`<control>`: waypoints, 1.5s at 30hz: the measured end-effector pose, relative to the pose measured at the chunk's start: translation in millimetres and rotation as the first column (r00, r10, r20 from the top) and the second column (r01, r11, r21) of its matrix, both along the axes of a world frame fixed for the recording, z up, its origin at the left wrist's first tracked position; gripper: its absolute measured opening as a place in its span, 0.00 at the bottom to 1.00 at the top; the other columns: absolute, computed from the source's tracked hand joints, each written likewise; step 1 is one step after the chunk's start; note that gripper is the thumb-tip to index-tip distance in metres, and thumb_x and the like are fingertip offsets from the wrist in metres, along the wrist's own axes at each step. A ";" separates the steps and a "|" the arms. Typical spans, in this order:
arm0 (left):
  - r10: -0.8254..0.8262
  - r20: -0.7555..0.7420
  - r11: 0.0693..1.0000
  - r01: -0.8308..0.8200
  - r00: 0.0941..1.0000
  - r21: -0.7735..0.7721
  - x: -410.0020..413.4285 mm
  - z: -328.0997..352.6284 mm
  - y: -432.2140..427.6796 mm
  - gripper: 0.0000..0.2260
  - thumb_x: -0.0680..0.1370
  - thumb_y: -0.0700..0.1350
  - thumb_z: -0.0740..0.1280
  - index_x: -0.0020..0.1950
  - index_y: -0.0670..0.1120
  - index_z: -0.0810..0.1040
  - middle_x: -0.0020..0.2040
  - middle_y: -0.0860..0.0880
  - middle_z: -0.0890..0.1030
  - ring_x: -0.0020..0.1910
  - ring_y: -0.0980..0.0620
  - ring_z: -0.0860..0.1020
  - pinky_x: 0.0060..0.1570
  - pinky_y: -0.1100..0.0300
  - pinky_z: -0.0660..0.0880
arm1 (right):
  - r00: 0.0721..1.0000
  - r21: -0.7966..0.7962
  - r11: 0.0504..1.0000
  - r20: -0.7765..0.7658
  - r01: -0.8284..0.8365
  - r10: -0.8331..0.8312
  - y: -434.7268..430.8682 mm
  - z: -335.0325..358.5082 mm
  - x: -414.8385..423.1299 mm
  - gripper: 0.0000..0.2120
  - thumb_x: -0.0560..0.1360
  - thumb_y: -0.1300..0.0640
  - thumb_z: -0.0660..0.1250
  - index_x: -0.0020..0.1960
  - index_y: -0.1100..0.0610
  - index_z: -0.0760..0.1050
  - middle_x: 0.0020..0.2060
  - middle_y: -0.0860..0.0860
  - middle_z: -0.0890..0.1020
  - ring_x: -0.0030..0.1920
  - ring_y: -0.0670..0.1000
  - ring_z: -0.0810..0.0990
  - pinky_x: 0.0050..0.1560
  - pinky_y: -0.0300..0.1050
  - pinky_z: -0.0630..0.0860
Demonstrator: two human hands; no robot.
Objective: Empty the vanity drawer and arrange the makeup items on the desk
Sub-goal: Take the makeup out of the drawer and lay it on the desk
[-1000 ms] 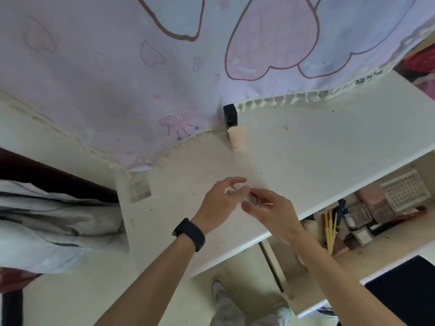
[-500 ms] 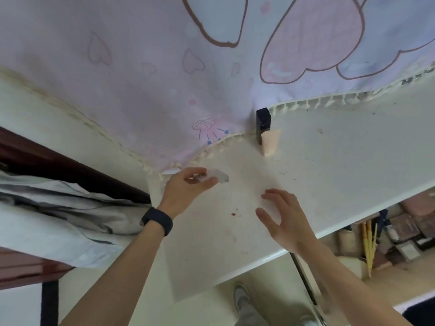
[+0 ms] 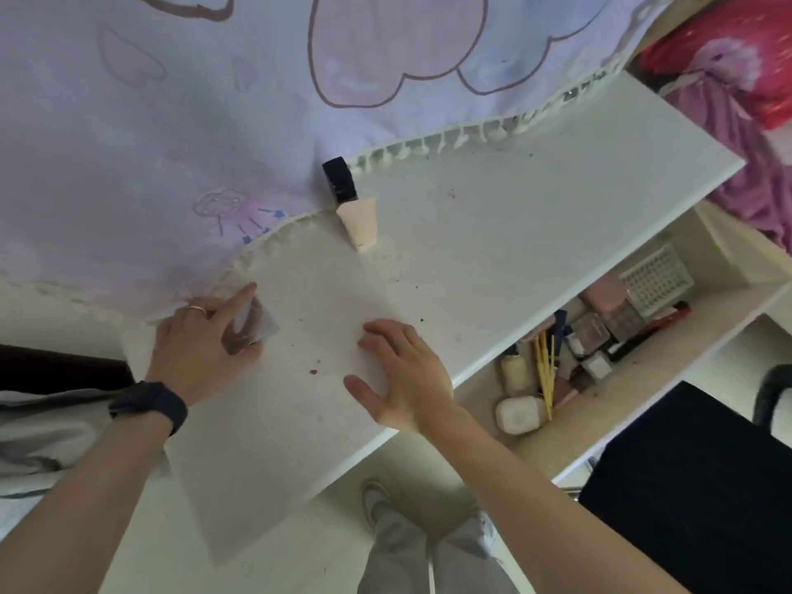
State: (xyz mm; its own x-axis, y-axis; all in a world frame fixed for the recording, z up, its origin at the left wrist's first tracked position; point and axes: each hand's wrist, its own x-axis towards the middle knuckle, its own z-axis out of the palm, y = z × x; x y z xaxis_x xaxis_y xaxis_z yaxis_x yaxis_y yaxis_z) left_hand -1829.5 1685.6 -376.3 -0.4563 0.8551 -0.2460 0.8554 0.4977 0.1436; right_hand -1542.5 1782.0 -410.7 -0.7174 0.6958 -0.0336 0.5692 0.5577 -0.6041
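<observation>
A: what's crowding the worktop [image 3: 493, 259]?
B: heart-print cloth [image 3: 171, 122] draped over the back, foundation bottle [image 3: 353, 207] at its fringe. Left hand [image 3: 201, 340] fingers pinch a small clear case [image 3: 257, 323] on the surface, right hand [image 3: 407, 375] spread flat.
A: drawer [image 3: 634, 379]?
B: open, cluttered with makeup [image 3: 595, 336].

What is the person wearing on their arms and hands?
The left hand has a thin ring on one finger and a dark band on the wrist. The right hand wears nothing. Both arms are bare, with no sleeves in view.

Desk [image 3: 535, 233] white, speckled red-brown. Cloth [image 3: 171, 122] lilac, pink hearts outlined brown. Bottle [image 3: 358, 222] beige, black cap. Wristband [image 3: 150, 405] black.
</observation>
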 end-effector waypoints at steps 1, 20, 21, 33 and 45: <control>-0.027 -0.017 0.999 0.027 0.999 -0.028 0.7 0.9 1.5 0.35 0.70 0.63 0.67 0.76 0.66 0.60 0.57 0.48 0.77 0.62 0.38 0.73 0.59 0.41 0.71 | 1.000 -0.003 1.000 -0.006 0.002 -0.002 0.0 -0.5 0.0 0.26 0.75 0.35 0.62 0.65 0.51 0.74 0.70 0.43 0.70 0.72 0.47 0.64 0.70 0.42 0.68; -0.074 -0.031 0.977 0.078 0.997 0.197 122.4 11.9 28.2 0.26 0.73 0.48 0.66 0.72 0.50 0.72 0.70 0.44 0.73 0.69 0.41 0.68 0.66 0.41 0.68 | 0.921 -0.294 0.932 -0.260 0.212 -0.291 -1.9 10.2 67.4 0.12 0.77 0.53 0.67 0.59 0.54 0.80 0.59 0.46 0.79 0.61 0.44 0.76 0.61 0.27 0.66; -0.106 0.002 0.962 0.102 0.994 0.253 146.1 10.3 30.0 0.25 0.73 0.48 0.65 0.70 0.48 0.73 0.68 0.45 0.74 0.67 0.42 0.70 0.63 0.42 0.71 | 0.892 -0.285 0.916 -0.275 0.281 -0.359 -5.4 6.9 91.3 0.10 0.77 0.54 0.67 0.57 0.54 0.80 0.55 0.46 0.80 0.56 0.43 0.78 0.57 0.26 0.69; -0.322 0.347 0.925 0.371 0.881 -0.081 377.0 -64.8 66.1 0.16 0.79 0.45 0.64 0.66 0.52 0.71 0.63 0.48 0.74 0.61 0.45 0.73 0.51 0.54 0.76 | 0.832 0.215 0.875 0.279 0.433 -0.480 15.6 -59.1 283.1 0.06 0.72 0.53 0.65 0.43 0.52 0.81 0.43 0.45 0.81 0.53 0.52 0.78 0.61 0.50 0.62; -0.523 0.029 0.833 0.518 0.852 -0.197 398.7 -112.2 82.5 0.15 0.59 0.37 0.79 0.42 0.45 0.80 0.41 0.42 0.79 0.33 0.45 0.79 0.24 0.58 0.73 | 0.797 0.140 0.914 0.452 0.380 -0.401 17.6 -74.9 274.4 0.17 0.77 0.48 0.56 0.43 0.50 0.83 0.47 0.45 0.80 0.59 0.51 0.73 0.70 0.61 0.61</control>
State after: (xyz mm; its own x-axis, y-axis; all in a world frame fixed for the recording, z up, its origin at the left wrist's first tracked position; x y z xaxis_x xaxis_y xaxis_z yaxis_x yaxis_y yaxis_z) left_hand -1430.8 1768.1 -488.6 0.0344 0.9056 -0.4226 0.9977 -0.0066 0.0670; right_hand -1268.1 1799.6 -485.6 -0.2913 0.9215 -0.2567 0.9493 0.2453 -0.1967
